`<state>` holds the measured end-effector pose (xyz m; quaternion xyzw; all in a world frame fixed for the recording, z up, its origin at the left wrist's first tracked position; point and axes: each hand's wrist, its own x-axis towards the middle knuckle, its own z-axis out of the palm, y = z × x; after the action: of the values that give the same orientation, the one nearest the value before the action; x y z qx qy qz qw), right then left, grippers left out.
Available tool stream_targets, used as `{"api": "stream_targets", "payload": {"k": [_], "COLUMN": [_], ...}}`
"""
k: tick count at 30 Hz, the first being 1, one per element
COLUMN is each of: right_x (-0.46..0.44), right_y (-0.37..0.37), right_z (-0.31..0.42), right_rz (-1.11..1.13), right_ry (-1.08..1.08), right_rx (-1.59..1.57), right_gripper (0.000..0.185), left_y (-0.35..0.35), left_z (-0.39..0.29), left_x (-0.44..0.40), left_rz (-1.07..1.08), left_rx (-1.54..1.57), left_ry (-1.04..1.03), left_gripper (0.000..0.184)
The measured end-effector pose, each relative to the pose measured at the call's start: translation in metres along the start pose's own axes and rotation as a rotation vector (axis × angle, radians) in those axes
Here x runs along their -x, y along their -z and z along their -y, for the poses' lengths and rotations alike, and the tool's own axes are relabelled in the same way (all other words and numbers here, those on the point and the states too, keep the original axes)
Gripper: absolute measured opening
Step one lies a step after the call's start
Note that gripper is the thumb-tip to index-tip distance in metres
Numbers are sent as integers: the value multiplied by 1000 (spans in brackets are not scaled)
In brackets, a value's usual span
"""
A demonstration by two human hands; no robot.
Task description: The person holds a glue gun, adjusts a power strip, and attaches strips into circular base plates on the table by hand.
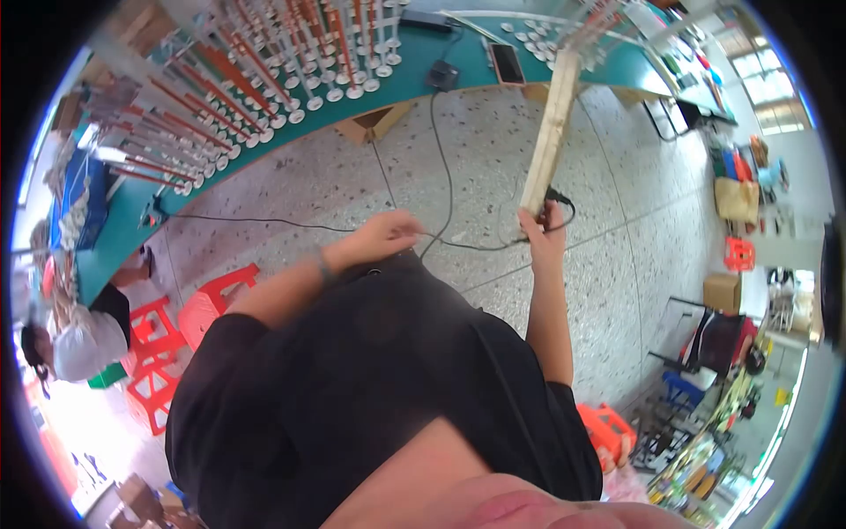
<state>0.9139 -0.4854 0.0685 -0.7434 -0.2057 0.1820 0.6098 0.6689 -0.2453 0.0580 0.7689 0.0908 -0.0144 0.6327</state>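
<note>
My right hand [545, 227] is closed around the near end of a long pale wooden bar [551, 132], which slants up toward the green table. A black plug [557, 196] with a looping cord is at that same end, beside my fingers. In front of my waist, my left hand [388, 234] has its fingers curled together on a thin black cable [476, 248]. The cable runs on across to my right hand. Part of my left fingers' grip is hidden.
On the curved green table [308, 113] stand many upright rods on white round bases [297, 115]. A phone [507, 63] and a black adapter [442, 76] lie near its edge. Red stools [211, 295] are at the left, near another person [88, 339]. A cardboard box [723, 291] sits at right.
</note>
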Motion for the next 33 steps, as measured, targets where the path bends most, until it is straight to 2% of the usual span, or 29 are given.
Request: {"api": "stream_targets", "payload": {"k": [2,5,8,11,14,16,18,20,23,27,29,30,33], "right_x": [-48,-115,-174,-216,-253,-275,-280,-282,-310,-344,-363,-373,-399], "right_y": [-29,-69,-106,-134,-153,-158,-172,-189,-203,-205,-197,-192,-178], "right_z": [-1,-10,-28,-31,-38,-45,-29,-24,-43,-56,-57,-68,-110], "right_rz": [6,35,38,-44,-105,-19,-3,-101,-74,176,338,401,488], "right_ry": [-74,-15,9,-36,-33,-44,-54,-56,-77,1,26,77,30], "right_rx": [-45,48,267,518,731,667,745,922,965,931,940,775,212], "right_gripper": [45,45,52,60,58,59,60,63,67,79,83,77,61], "left_y": [19,44,62,76,86,91,99,87,64,31,23,24,23], "left_z": [14,45,58,67,64,50,47,51,48,54,57,53,49], "left_x": [31,72,99,114,125,132,143,154,168,180,178,175,167], "left_rz": [-165,-387,-546,-656,-726,-773,-837,-902,-1065,-1049,-1048,-1046,-1064], "left_rx": [-23,-104,-150,-211,-122,-177,-212,-198,-110,-63,-114,-141,-105], "left_ry": [91,138,249,250,321,336,357,369,461,556,532,526,500], "left_gripper": [21,24,23,21,19,18,18,19,17,18,19,19,20]}}
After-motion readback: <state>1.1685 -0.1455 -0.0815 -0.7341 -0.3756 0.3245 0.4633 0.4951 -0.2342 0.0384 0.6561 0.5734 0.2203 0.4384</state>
